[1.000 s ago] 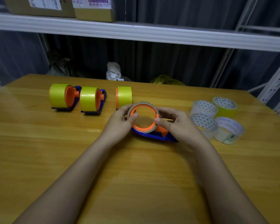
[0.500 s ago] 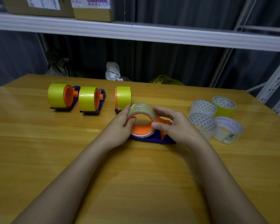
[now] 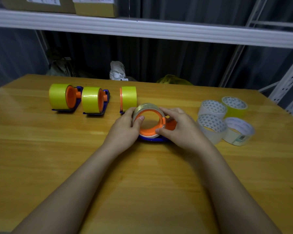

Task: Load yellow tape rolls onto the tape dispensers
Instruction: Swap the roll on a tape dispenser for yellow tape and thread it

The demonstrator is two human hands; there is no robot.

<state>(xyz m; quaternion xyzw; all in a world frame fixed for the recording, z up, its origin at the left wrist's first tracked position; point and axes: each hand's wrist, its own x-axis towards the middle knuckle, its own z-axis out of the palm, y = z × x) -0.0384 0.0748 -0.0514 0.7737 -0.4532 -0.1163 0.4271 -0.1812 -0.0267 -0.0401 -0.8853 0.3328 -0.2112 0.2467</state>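
**Operator:** Now, where does the roll sit relative to the hands, and how is it oriented?

**Technician:** Directly between them, at mid-table. The tape roll (image 3: 148, 107) is seated around the orange hub (image 3: 149, 123) of the near dispenser, whose blue base (image 3: 152, 139) rests on the table (image 3: 41, 149). The roll's axis points toward the camera, so its open bore faces the person. Both hands are equally near, one on each side.

**Operator:** State of the left hand?

**Technician:** The left hand (image 3: 124, 128) grips the roll's left edge, fingers curled around the outer face, thumb laid on the orange rim.

**Operator:** And the right?

**Technician:** The right hand (image 3: 179, 127) holds the right side, fingers wrapped over the top of the roll, thumb pressed against the hub's lower right rim. How firmly it presses cannot be determined.

**Operator:** Is the roll fully seated?

**Technician:** Judged: nearly. Any remaining travel would run along the hub axis. Note that this roll appears pale, less saturated than the three loaded yellow rolls (image 3: 91, 100) to the left. Spare rolls (image 3: 211, 107) lie to the right, well apart.
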